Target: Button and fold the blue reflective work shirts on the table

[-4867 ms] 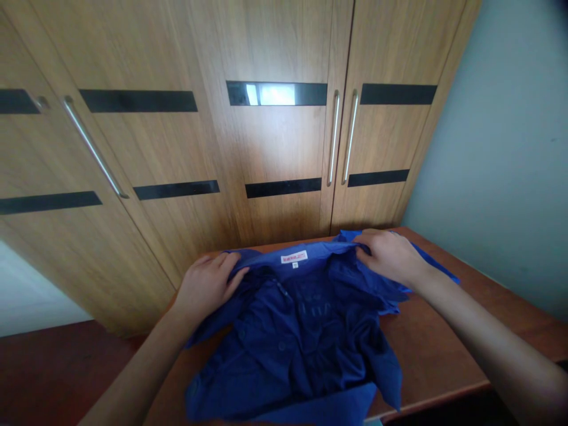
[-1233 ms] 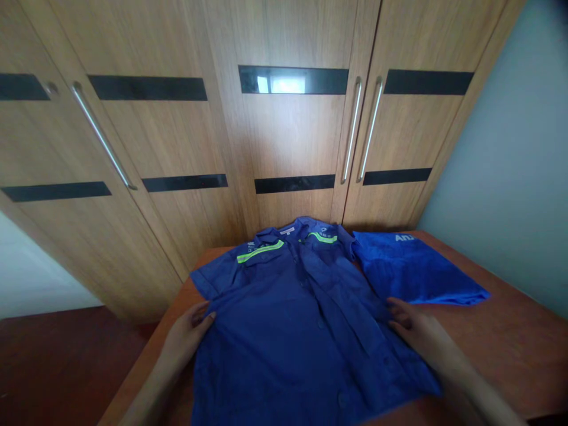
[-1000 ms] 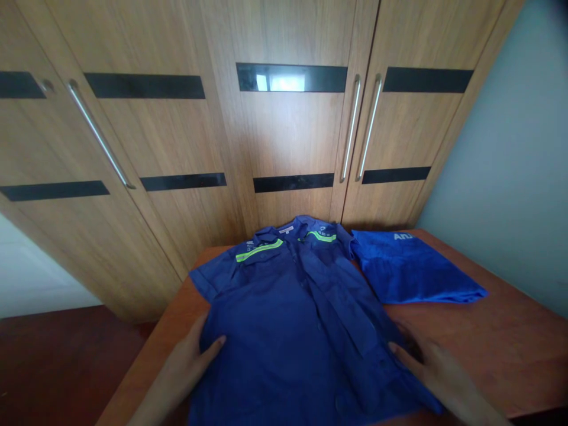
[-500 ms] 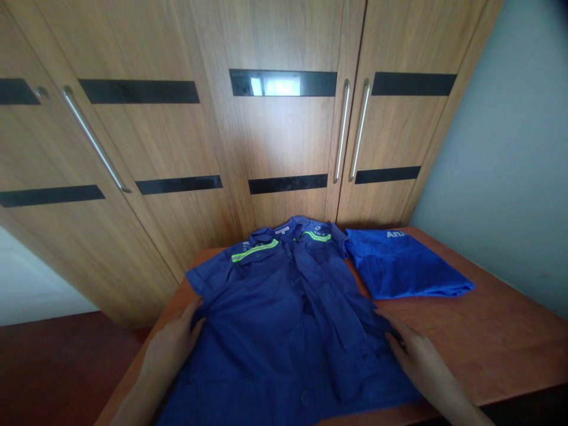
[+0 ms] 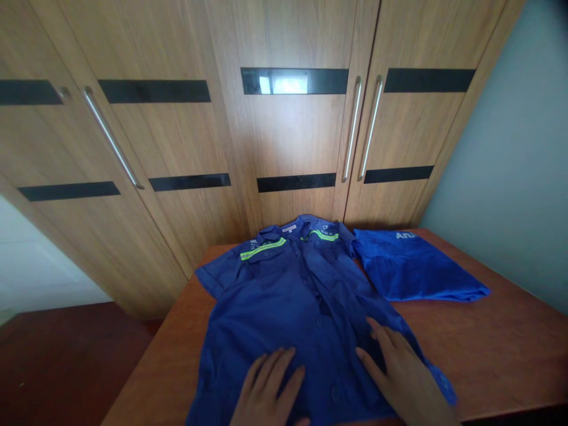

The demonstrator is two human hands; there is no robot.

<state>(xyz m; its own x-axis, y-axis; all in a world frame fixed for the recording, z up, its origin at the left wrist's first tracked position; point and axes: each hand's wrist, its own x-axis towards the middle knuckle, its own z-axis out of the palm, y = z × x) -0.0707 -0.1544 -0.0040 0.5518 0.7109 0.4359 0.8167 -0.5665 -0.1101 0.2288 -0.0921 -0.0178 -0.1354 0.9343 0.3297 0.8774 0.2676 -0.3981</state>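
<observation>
A dark blue short-sleeved work shirt [image 5: 275, 302] lies front up on the table, its collar toward the wardrobe. Yellow-green reflective strips cross its chest, and buttons run down the middle. My left hand [image 5: 268, 387] rests on the lower front of the shirt, fingers stretched out. On the shirt's lower right part lies my right hand [image 5: 399, 370], its fingers apart and the thumb spread toward the buttons. Neither hand has cloth gripped in it. The shirt's bottom edge is partly hidden by my hands and the frame's lower border.
A folded bright blue garment [image 5: 421, 266] with pale lettering lies at the right, touching the shirt's sleeve. Behind the reddish-brown table [image 5: 501, 349] stands a wooden wardrobe [image 5: 293, 136] with metal handles. A pale wall [image 5: 515, 177] borders the right side.
Both hands have moved from the shirt's side edges inward onto its front, the left hand farthest. The view has shifted slightly left.
</observation>
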